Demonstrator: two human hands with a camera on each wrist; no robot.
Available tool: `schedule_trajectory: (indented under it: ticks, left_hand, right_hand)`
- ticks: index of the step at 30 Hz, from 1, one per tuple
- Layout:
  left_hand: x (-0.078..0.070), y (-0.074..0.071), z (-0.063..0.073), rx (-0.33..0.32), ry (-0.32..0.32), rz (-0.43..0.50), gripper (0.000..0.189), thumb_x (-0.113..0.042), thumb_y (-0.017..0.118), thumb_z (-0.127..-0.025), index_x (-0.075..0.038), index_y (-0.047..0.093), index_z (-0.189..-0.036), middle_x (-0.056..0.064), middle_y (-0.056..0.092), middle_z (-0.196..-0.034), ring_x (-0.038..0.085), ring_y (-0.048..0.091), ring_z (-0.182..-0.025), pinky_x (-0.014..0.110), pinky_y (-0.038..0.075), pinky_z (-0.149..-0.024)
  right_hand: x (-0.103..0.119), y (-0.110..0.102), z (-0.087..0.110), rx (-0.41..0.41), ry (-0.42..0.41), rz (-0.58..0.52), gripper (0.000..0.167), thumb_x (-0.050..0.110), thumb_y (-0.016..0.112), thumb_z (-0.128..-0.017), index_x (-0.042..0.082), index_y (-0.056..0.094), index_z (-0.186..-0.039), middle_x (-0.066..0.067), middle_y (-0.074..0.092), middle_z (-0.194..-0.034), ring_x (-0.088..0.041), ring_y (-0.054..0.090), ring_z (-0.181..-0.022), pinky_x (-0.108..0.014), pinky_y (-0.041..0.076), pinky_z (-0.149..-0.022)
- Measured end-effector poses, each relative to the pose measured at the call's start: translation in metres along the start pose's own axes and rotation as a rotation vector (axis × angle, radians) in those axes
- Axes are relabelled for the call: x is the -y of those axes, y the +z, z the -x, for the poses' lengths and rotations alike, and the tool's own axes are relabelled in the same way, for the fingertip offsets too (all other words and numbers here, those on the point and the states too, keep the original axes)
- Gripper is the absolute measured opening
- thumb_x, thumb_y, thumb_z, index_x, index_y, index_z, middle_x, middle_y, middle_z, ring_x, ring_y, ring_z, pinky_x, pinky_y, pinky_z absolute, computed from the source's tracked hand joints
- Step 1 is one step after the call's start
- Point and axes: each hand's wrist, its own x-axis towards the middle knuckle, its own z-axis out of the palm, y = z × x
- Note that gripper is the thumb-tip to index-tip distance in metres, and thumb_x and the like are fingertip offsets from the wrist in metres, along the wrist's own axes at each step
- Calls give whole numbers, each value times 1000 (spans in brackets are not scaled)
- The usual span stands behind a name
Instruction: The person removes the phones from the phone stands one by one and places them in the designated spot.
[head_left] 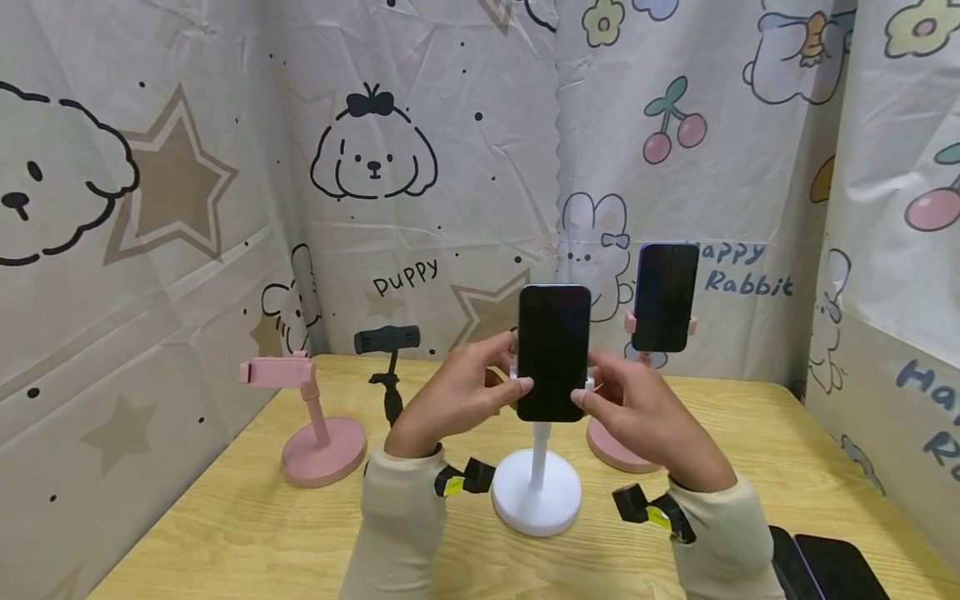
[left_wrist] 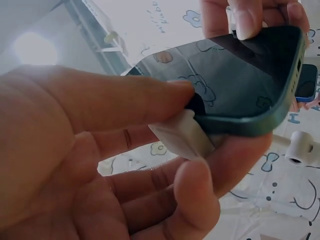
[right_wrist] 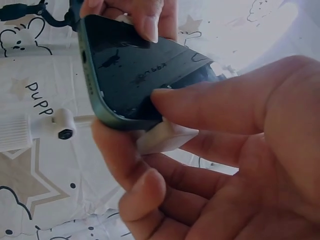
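A dark-screened smartphone point(head_left: 553, 354) with a green edge stands upright in the clamp of a white phone stand point(head_left: 537, 493). My left hand point(head_left: 467, 387) grips its left side, thumb on the screen and fingers behind. On the opposite side my right hand point(head_left: 637, 408) pinches the phone the same way. In the left wrist view a white clamp arm point(left_wrist: 182, 134) sits at the phone's edge, between thumb and fingers. The right wrist view shows the other clamp arm point(right_wrist: 166, 137) against the phone's edge. The back of the phone is hidden in the head view.
Behind at right, another phone point(head_left: 665, 298) is held in a pink stand point(head_left: 621, 446). A pink stand point(head_left: 324, 452) without a phone is at left, near a black stand point(head_left: 387, 340). Dark phones point(head_left: 840, 568) lie at the table's front right. Printed curtains surround the wooden table point(head_left: 247, 533).
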Motion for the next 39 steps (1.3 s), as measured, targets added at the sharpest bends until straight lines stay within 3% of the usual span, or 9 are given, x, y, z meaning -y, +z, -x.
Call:
schedule_trajectory:
  ticks: [7, 12, 25, 31, 36, 39]
  left_hand:
    - [2, -4, 6, 67, -19, 68, 22, -17, 67, -92, -16, 54, -110, 5, 64, -97, 17, 67, -73, 37, 56, -61]
    - [0, -7, 11, 91, -20, 87, 21, -17, 68, -91, -13, 51, -102, 6, 63, -94, 19, 67, -71, 39, 56, -60]
    - [-6, -5, 20, 57, -17, 40, 20, -18, 68, -91, -14, 51, -100, 4, 64, -96, 13, 68, -69, 32, 56, -59]
    - [-7, -10, 19, 60, 8, -4, 21, -19, 65, -93, -11, 57, -111, 5, 66, -100, 12, 67, -73, 29, 57, -64]
    - [-5, -16, 23, 18, 10, -71, 32, -25, 67, -92, -13, 63, -122, 4, 68, -105, 13, 65, -85, 28, 55, -71]
    - [-5, -19, 26, -6, 2, -108, 32, -27, 69, -91, -15, 65, -120, 1, 68, -104, 12, 64, -89, 29, 53, -76]
  right_hand:
    - [8, -6, 6, 79, 21, -10, 11, 16, 66, -92, 9, 58, -97, -3, 55, -73, -17, 52, -63, -28, 45, -57]
    - [12, -8, 9, 126, 27, -6, 10, 17, 65, -92, 9, 58, -94, -2, 50, -68, -17, 50, -61, -27, 42, -55]
    - [14, -9, 10, 164, -11, -7, 7, 14, 64, -93, 8, 60, -93, -2, 50, -69, -17, 50, -61, -25, 44, -54]
    - [14, -11, 9, 152, -23, -17, 8, 14, 64, -93, 8, 59, -92, -2, 49, -70, -19, 49, -63, -25, 41, -55]
    - [16, -11, 10, 130, 29, -30, 25, 26, 67, -92, 6, 59, -106, -6, 62, -91, -20, 60, -81, -32, 54, -72]
    - [16, -10, 10, 66, 67, -75, 41, 33, 68, -90, 5, 57, -118, -9, 63, -111, -23, 62, -98, -43, 53, -87]
